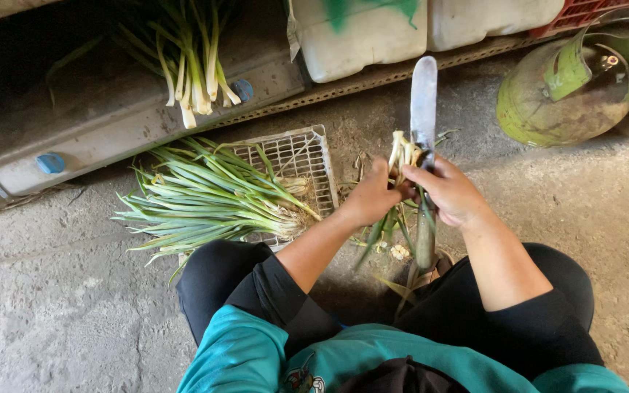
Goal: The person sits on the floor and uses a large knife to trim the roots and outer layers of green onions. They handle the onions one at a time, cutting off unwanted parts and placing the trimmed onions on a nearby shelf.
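Left hand (370,195) clamps a scallion bunch (400,154); right hand (451,192) grips a knife (424,102), blade pointing to 12 o'clock. Fingers hide the knife handle and the stalks' middle.

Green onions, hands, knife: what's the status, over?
Left hand grips thin green onion stalks near white ends. Right hand holds long steel knife, blade up. Nothing blocking.

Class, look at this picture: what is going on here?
A person crouches on a concrete floor. The left hand grips a few green onions by the root end, while the right hand holds a knife against them. More onions lie in a pile on a white wire tray.
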